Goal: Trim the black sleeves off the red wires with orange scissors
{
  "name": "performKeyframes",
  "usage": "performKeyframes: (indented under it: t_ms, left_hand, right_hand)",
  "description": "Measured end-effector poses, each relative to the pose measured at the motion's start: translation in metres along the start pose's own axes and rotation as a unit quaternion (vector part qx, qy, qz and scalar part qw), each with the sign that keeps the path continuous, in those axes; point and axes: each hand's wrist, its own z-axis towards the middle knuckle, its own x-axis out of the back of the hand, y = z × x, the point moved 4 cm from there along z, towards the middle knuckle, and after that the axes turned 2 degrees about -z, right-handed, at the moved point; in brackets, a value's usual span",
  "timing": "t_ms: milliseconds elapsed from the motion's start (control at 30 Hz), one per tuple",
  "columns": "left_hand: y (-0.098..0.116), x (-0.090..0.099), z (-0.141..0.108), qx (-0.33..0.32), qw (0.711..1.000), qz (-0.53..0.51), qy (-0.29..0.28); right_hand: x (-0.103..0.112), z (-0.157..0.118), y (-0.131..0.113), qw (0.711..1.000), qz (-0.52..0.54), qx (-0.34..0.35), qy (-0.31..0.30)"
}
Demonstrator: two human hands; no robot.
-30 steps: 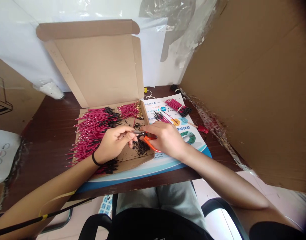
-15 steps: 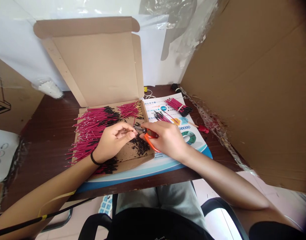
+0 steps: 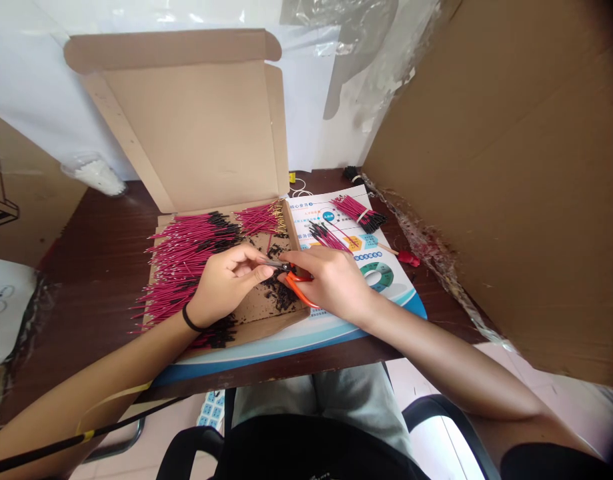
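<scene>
Mostly hands at centre: left hand (image 3: 223,283) pinching dark wire (image 3: 273,264) at blades of orange snips (image 3: 299,288), handles closed in right hand (image 3: 331,283); black clippings (image 3: 279,293) below in open cardboard box (image 3: 186,133), red wires (image 3: 191,257) heaped left, bundle (image 3: 359,215) on leaflet (image 3: 381,300) upper right, cardboard panel (image 3: 496,167) walling off right

Glossy plastic wires (image 3: 186,257) on matt cardboard box (image 3: 186,133).

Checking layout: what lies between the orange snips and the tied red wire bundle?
Between the orange snips and the tied red wire bundle, the head view shows a bunch of black-tipped red wires on a printed leaflet.
</scene>
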Motion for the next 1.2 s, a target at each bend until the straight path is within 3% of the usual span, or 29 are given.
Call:
performKeyframes:
  t_ms: [233,433,600,833,1200]
  left_hand:
    - [-0.0019,-0.0005,-0.0017,0.000,1.000,-0.011,0.013]
    - [-0.0006,-0.0041,-0.0014,0.002,0.999,-0.042,-0.025]
    - [0.0000,-0.0005,-0.0009,0.000,0.999,-0.033,0.004]
    - [0.0003,0.0018,-0.0014,-0.006,1.000,-0.019,-0.016]
    - [0.0024,-0.0011,-0.0003,0.028,0.998,-0.059,0.004]
  right_hand:
    - [-0.0047,0.0000,0.0007,1.000,0.016,-0.004,-0.011]
    - [-0.0051,0.0005,0.0041,1.000,0.006,-0.015,0.000]
    - [-0.0027,0.0009,0.0029,1.000,0.021,-0.013,0.006]
    - [0.0011,0.0022,0.0065,0.999,0.025,-0.020,0.015]
    - [0.0018,0.0019,0.0017,1.000,0.005,-0.005,0.029]
